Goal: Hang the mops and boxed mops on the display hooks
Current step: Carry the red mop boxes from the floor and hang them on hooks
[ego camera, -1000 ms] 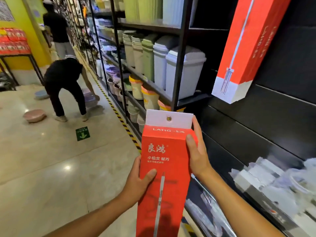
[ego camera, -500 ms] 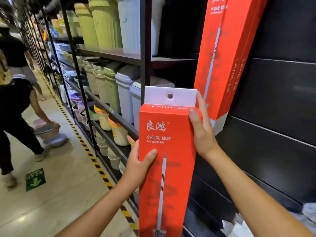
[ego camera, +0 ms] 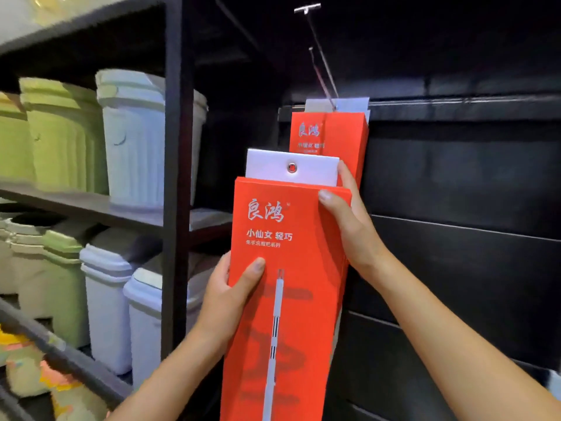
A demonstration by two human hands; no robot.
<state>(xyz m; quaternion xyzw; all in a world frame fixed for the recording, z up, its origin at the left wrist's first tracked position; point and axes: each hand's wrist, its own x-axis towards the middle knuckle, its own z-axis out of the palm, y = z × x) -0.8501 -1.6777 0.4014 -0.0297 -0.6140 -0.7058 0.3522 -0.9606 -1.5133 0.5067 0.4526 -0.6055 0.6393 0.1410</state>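
Observation:
I hold a tall red boxed mop (ego camera: 288, 268) upright in front of the black slat wall. Its white top tab (ego camera: 267, 167) carries a metal eyelet (ego camera: 292, 167). My left hand (ego camera: 230, 293) grips the box's left edge, thumb across the front. My right hand (ego camera: 349, 226) grips the upper right corner. Behind it, another red boxed mop (ego camera: 331, 135) hangs on a long metal display hook (ego camera: 321, 56), whose tip sticks out above and toward me. The eyelet sits well below that tip.
A black shelf post (ego camera: 177, 177) stands just left of the box. Green and white lidded bins (ego camera: 133, 138) fill the shelves on the left. The black slat wall (ego camera: 455, 192) spans the right side.
I have raised the box higher, and my view has tilted up. The hook and the hanging box's top tab have come into sight. Both hands keep the same grip.

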